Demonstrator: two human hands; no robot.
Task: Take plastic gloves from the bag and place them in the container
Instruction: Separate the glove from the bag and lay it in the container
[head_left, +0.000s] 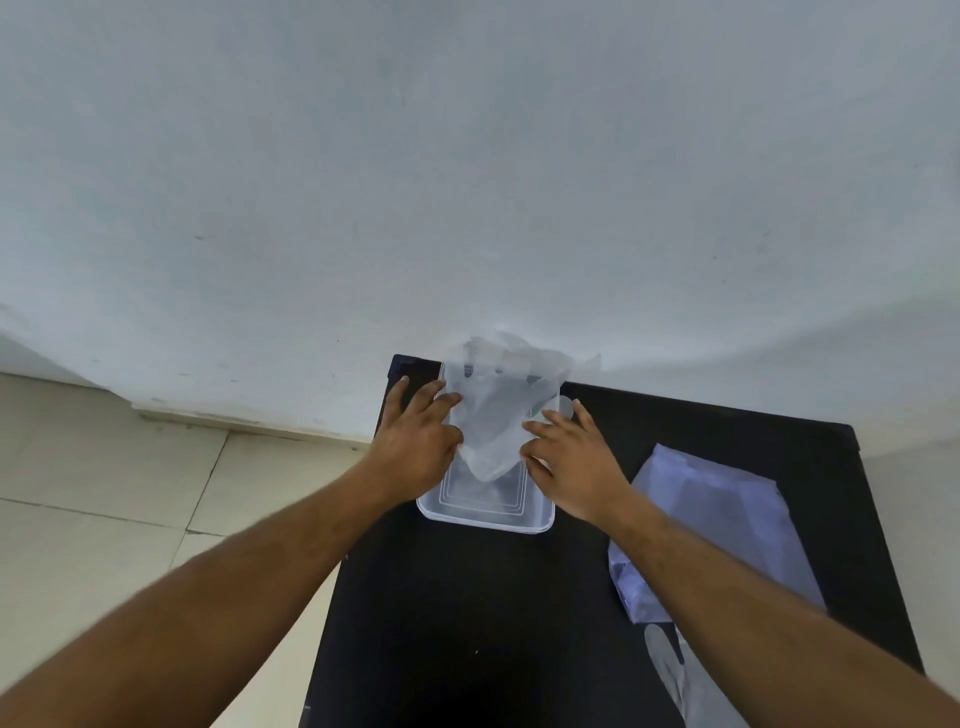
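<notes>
The gloves, a thin translucent bundle, lie partly in the container at the far left corner of the surface; their lower point sits inside the clear tub while the crumpled upper end rises past its far rim toward the wall. The left hand and right hand flank the bundle, one at each long side of the tub, evidently to gather the loose film inward and press it down so that it stays below the rim. The fingers of both hands are spread and not closed on anything; the left fingers touch the bundle's edge, and the right fingers rest against its other edge, so the hold is a light two-sided corralling, not a pinch. The tub stands flat, its near end bare of gloves. The bag, bluish and flattened, lies toward the right edge of the surface, well apart from the tub and partly under the right forearm; whether more gloves remain in it cannot be told. A pale object near the near right corner is too indistinct to identify. Judged stage: placement under way, gloves not yet fully seated. Risk: springy film may lift out again once released.
</notes>
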